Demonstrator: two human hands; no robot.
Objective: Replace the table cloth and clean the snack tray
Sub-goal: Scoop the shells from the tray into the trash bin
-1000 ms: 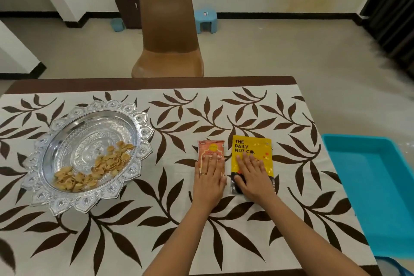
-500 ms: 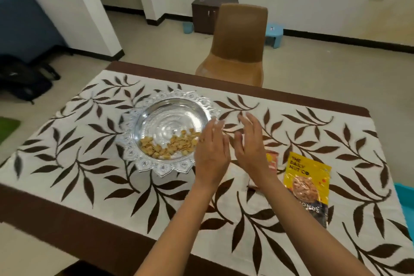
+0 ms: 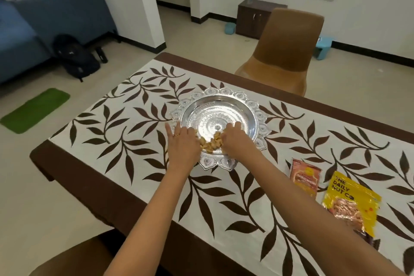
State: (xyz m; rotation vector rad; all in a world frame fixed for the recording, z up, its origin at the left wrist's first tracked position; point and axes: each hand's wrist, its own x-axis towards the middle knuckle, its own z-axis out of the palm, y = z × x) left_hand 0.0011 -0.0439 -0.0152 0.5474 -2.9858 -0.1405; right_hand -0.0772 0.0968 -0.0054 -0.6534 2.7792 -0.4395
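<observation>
A silver snack tray (image 3: 224, 94) with a scalloped rim sits on the white table cloth (image 3: 134, 119), which has a brown leaf print. A small heap of pale snacks (image 3: 210, 144) lies at the tray's near side. My left hand (image 3: 182, 141) lies flat over the near left rim, thumb spread out, fingers beside the snacks. My right hand (image 3: 237, 139) reaches into the tray from the right, its fingers bent down against the snacks. The two hands flank the heap. I cannot tell if the right hand holds any pieces.
An orange snack packet (image 3: 304, 177) and a yellow nut packet (image 3: 349, 206) lie on the cloth at the right. A brown chair (image 3: 284, 51) stands behind the table. On the floor at the left are a blue sofa (image 3: 44, 11), a black bag (image 3: 76, 58) and a green mat (image 3: 33, 110).
Both hands left the two packets and moved left to the tray, now resting on its near side around the snacks. My view swung left with them.
</observation>
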